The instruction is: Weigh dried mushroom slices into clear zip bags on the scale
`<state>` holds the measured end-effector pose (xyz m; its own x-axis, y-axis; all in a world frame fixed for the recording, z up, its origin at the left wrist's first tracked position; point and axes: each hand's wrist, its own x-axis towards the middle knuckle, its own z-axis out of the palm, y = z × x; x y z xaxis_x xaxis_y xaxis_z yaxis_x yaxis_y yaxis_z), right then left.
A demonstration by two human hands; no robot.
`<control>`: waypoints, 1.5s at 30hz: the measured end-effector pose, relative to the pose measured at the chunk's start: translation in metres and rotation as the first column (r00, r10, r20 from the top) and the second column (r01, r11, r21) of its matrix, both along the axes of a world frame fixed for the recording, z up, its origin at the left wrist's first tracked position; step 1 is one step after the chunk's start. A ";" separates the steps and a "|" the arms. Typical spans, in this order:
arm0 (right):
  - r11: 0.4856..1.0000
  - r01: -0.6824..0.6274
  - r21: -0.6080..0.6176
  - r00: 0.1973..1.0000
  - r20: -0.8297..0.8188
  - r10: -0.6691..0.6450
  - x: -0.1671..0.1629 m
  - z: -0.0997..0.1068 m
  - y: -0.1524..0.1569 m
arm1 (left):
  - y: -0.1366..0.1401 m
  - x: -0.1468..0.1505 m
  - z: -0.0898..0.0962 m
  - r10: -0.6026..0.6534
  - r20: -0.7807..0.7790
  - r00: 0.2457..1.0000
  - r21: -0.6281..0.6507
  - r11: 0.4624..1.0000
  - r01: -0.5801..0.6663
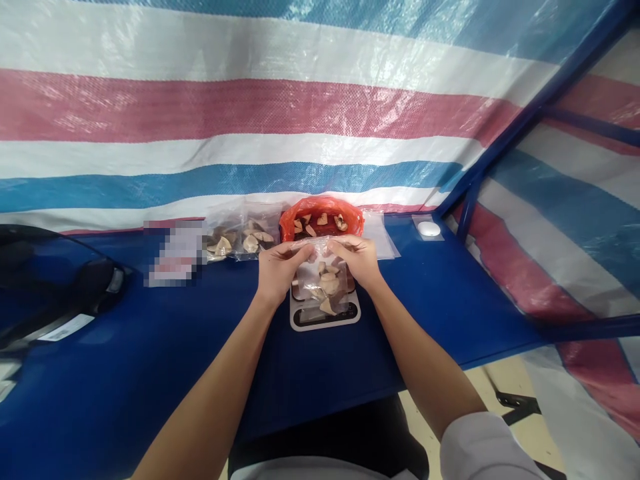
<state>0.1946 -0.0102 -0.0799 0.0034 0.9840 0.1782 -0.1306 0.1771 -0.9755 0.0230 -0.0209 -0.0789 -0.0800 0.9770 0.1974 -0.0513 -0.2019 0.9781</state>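
Note:
A clear plastic bag with several pale, brown-edged dried slices inside hangs between my two hands. My left hand pinches the left part of its top edge, and my right hand pinches the right part. Below and behind the bag is a white kitchen scale with a dark display strip, partly covered by it. Just beyond my hands stands a red plastic bag, its mouth wide, with more loose slices in it.
Two filled clear bags lie left of the red bag. Flat clear bags lie to its right. A small white rounded object sits farther right on the blue table. A black item is at left. Striped sheeting hangs behind.

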 end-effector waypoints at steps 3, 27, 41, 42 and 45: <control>1.000 -0.021 0.014 1.000 0.017 0.021 0.001 -0.002 0.001 | 0.001 0.000 0.001 0.008 0.000 1.000 0.003 1.000 -0.008; 0.993 -0.067 0.096 0.981 0.188 0.048 0.011 -0.006 -0.001 | 0.001 -0.003 0.003 -0.014 0.007 1.000 -0.014 1.000 0.014; 0.981 -0.092 0.170 0.969 0.243 0.048 0.009 -0.002 -0.004 | 0.004 -0.002 -0.003 -0.024 0.003 1.000 0.001 1.000 0.024; 0.983 -0.091 0.159 0.970 0.238 0.051 0.009 -0.002 -0.004 | 0.004 -0.003 -0.003 -0.033 0.009 0.999 -0.004 0.999 0.033; 0.988 -0.077 0.134 0.977 0.207 0.048 0.010 -0.002 -0.003 | 0.006 -0.005 -0.005 -0.074 0.042 0.996 -0.035 0.997 0.075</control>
